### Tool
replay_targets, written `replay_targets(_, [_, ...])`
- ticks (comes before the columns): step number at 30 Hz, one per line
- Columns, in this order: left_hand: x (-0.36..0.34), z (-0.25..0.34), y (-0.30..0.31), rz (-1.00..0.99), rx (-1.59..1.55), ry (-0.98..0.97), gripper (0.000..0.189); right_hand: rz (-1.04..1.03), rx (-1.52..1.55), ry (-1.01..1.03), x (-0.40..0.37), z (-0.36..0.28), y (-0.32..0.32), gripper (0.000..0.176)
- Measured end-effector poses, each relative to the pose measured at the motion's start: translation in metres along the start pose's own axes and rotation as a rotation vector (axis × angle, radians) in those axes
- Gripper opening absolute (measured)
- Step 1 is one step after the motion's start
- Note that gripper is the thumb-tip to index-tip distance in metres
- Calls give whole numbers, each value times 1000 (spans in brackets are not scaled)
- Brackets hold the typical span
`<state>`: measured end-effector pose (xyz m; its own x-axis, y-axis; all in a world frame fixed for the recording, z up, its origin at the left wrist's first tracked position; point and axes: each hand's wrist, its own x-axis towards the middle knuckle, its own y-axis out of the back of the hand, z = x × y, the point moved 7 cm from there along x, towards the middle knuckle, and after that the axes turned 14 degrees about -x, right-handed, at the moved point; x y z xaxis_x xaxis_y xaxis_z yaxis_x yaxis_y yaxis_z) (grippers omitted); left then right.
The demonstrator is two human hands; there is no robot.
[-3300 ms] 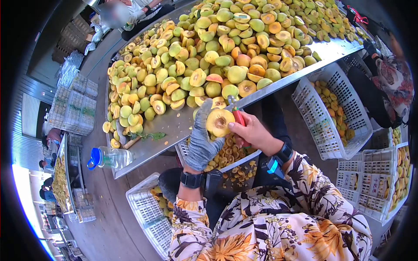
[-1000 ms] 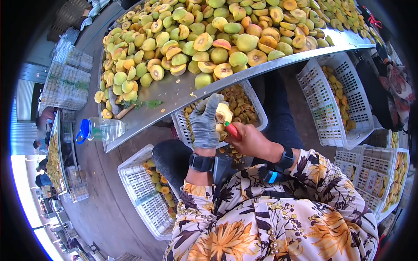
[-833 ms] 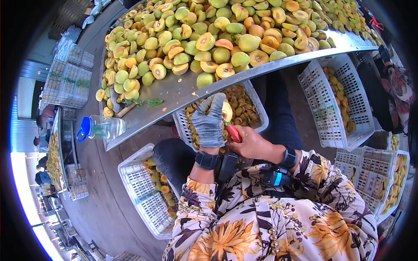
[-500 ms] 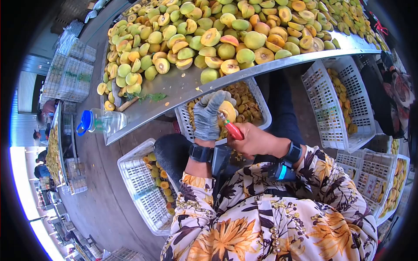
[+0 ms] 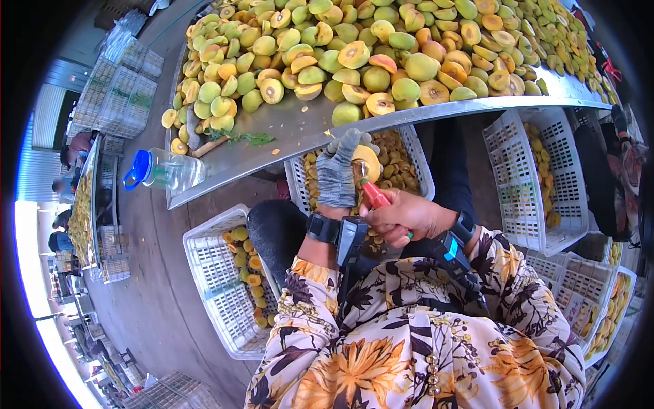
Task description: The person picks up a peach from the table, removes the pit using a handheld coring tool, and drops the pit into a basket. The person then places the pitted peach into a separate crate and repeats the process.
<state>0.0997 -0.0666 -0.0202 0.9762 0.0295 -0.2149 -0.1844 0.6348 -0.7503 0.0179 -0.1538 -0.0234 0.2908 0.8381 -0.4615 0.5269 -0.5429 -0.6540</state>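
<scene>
My left hand [image 5: 337, 177], in a grey work glove, is closed around a yellow peach half [image 5: 368, 161] with its cut face towards my right hand. My bare right hand [image 5: 409, 217] grips a red-handled coring tool [image 5: 374, 194]. Its short metal tip touches the cut face near the brown centre. Both hands are just off the metal table's front edge, above a white crate [image 5: 426, 174] of fruit pieces. Piled over the table [image 5: 286, 136] are many halved and whole-looking yellow-green peaches [image 5: 354, 54].
A clear bottle with a blue lid [image 5: 167, 170] stands at the table's left corner, near a wooden-handled tool [image 5: 210, 146] and green leaves. White crates with fruit stand at left [image 5: 218, 286] and right [image 5: 538, 184]. Far left, other people are at another fruit-covered table [image 5: 85, 218].
The camera view has shifted slightly, so the table sits lower in it. My right hand has turned the tool, and its green handle end now shows below my fingers. The peach half stays in my left hand.
</scene>
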Motion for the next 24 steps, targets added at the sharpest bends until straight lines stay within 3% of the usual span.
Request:
replay_targets(2, [3,0,4,50,51,-35,29,-31,12,5,5,0,3,10])
replay_targets(4, [4,-7,14,197,1,72,41,108,-184,70,7,-5,9,9])
replay_targets(6, [9,-7,16,213,-8,60,51,148,-232,104,5,-9,6,9])
replay_targets(8, [17,-7,30,356,-273,79,52,180,-284,142,1,-18,3,9])
replay_targets(10, [18,9,40,385,-323,3,52,43,-267,301,-14,-34,-9,11])
replay_targets(12, [2,44,50,386,-129,-67,42,12,-276,291,-25,-42,-1,12])
replay_targets(14, [-13,86,62,314,-61,-321,40,111,-334,281,-20,-37,22,14])
replay_targets(16, [-44,134,111,352,229,-593,37,647,-1699,542,-5,-25,61,16])
replay_targets(17, [-59,153,132,432,253,-561,34,702,-1936,264,-2,-15,74,19])
replay_targets(18, [-72,174,153,512,274,-530,32,719,-1929,269,-2,-14,74,19])
replay_targets(20, [-93,214,198,766,1055,-319,29,831,-1663,422,-7,-19,74,19])
replay_targets(21, [-94,219,201,766,1065,-309,29,811,-1615,419,-3,-16,74,21])
replay_targets(23, [-83,231,170,542,1792,-539,28,786,-1542,393,3,-14,73,21])
replay_targets(24, [-69,221,147,357,1815,-610,28,753,-1483,366,6,-13,73,22])
